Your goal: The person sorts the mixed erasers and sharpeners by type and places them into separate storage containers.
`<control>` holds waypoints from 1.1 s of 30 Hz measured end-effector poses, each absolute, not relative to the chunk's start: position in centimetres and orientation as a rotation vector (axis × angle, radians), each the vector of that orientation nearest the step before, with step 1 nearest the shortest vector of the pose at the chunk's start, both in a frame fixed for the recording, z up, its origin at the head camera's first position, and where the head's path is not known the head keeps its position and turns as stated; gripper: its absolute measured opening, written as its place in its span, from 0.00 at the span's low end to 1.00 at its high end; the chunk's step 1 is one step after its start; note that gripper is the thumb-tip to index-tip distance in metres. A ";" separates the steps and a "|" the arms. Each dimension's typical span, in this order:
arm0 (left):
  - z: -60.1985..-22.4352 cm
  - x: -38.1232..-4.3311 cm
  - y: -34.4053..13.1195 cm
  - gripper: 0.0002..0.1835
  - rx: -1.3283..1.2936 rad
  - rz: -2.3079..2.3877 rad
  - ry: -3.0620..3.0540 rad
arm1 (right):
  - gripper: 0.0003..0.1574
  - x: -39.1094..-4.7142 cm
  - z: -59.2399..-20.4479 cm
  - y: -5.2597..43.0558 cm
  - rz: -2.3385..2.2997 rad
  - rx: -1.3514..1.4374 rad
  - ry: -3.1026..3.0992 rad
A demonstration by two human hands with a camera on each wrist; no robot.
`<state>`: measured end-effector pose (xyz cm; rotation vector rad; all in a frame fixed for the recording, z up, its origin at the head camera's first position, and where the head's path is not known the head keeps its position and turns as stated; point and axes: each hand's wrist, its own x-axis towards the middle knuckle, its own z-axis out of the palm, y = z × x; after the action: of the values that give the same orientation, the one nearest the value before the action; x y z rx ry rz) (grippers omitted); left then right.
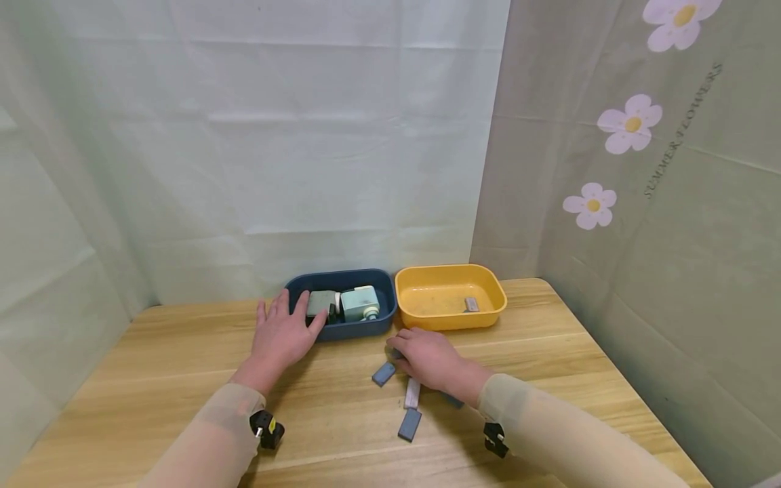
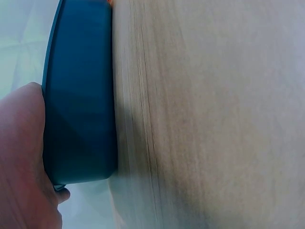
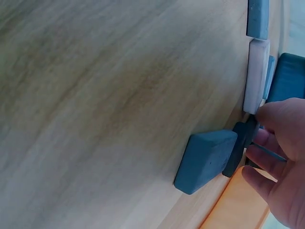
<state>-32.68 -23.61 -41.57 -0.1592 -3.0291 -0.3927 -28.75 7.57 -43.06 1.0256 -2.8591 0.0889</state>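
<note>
My left hand [image 1: 283, 335] rests on the left end of a navy blue bin [image 1: 348, 331], its fingers spread over the rim. In the left wrist view, that hand [image 2: 21, 157] lies against the wall of the bin. Inside the bin sit a grey-green box-shaped item [image 1: 321, 302] and a pale mint one [image 1: 360, 303] with a white part. My right hand [image 1: 430, 356] pinches a small dark block [image 3: 251, 130] between thumb and fingers, just above the table. Around it lie a grey-blue block [image 1: 384, 373], a pale lavender block [image 1: 412, 393] and another grey-blue block [image 1: 409, 425].
A yellow bin [image 1: 451, 321] stands right of the navy one, with a small grey-pink block [image 1: 471, 304] inside. One blue block [image 1: 453, 400] is partly hidden under my right wrist. Pale curtains [image 1: 305, 169] hang behind the wooden table [image 1: 342, 434].
</note>
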 end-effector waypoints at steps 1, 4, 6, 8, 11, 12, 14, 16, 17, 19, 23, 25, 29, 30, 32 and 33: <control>-41.6 -32.7 -23.6 0.46 -0.159 -0.394 -3.029 | 0.24 -28.7 -43.0 7.6 0.091 1.025 -2.862; -41.7 -32.7 -23.6 0.46 -0.157 -0.391 -3.027 | 0.25 -28.5 -42.9 8.0 0.116 1.028 -2.871; -41.7 -32.7 -23.6 0.46 -0.156 -0.389 -3.028 | 0.25 -28.4 -42.6 8.4 0.139 1.033 -2.876; -41.7 -32.7 -23.6 0.46 -0.157 -0.388 -3.028 | 0.25 -28.3 -42.4 8.8 0.165 1.042 -2.889; -41.6 -32.7 -23.6 0.46 -0.160 -0.394 -3.025 | 0.26 -28.4 -42.1 9.3 0.190 1.055 -2.900; -41.5 -32.7 -23.6 0.46 -0.160 -0.397 -3.024 | 0.27 -28.5 -42.0 9.4 0.195 1.060 -2.909; -41.4 -32.7 -23.6 0.46 -0.160 -0.398 -3.022 | 0.29 -28.7 -42.0 9.6 0.205 1.076 -2.918; -41.3 -32.7 -23.6 0.46 -0.157 -0.398 -3.023 | 0.30 -28.8 -42.0 9.8 0.217 1.091 -2.924; -41.3 -32.7 -23.6 0.46 -0.156 -0.397 -3.026 | 0.30 -28.8 -42.0 9.8 0.223 1.097 -2.932; -41.3 -32.7 -23.6 0.46 -0.156 -0.395 -3.029 | 0.29 -28.8 -42.0 10.0 0.243 1.113 -2.935; -41.3 -32.8 -23.6 0.46 -0.157 -0.397 -3.028 | 0.26 -28.7 -41.9 10.3 0.255 1.105 -2.927; -41.3 -32.8 -23.6 0.46 -0.156 -0.399 -3.025 | 0.23 -28.6 -41.8 10.4 0.247 1.081 -2.918; -41.3 -32.7 -23.6 0.46 -0.154 -0.389 -3.026 | 0.16 -28.4 -41.8 10.4 0.243 1.009 -2.920; -41.3 -32.7 -23.6 0.46 -0.154 -0.387 -3.028 | 0.15 -28.4 -41.9 10.4 0.243 0.990 -2.923; -41.4 -32.6 -23.6 0.46 -0.153 -0.387 -3.031 | 0.14 -28.3 -41.9 10.3 0.242 0.958 -2.937; -41.4 -32.6 -23.5 0.46 -0.153 -0.387 -3.031 | 0.14 -28.3 -42.0 10.3 0.239 0.947 -2.944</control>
<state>-32.57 -23.55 -41.36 -0.1528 -3.0314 -0.3873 -28.27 10.26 -42.00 0.9470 -2.9441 0.2394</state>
